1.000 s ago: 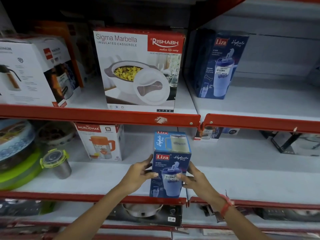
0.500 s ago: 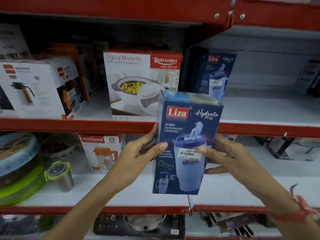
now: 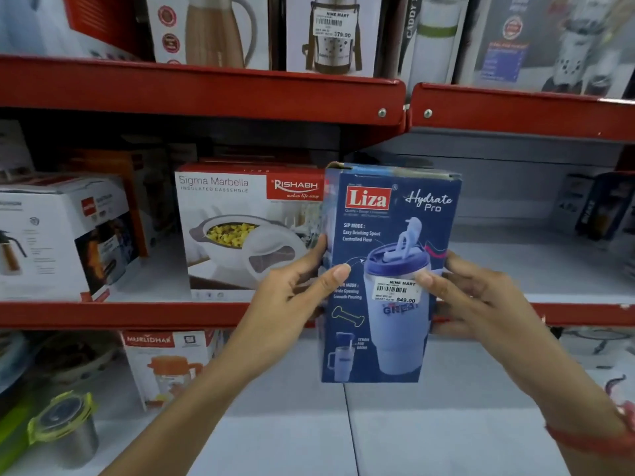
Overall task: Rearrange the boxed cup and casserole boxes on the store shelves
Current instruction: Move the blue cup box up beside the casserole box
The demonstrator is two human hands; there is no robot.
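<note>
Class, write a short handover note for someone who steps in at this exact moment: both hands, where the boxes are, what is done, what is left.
Left hand: gripping the left edge of the blue cup box.
Right hand: gripping its right edge, thumb on the front.
Cup box: upright, in the air in front of the middle shelf, resting on nothing.
Casserole box: standing on the middle shelf, just left of the cup box.
Done: cup box is in hand.
Left: set it on a shelf, then move the casserole box, probably.
</note>
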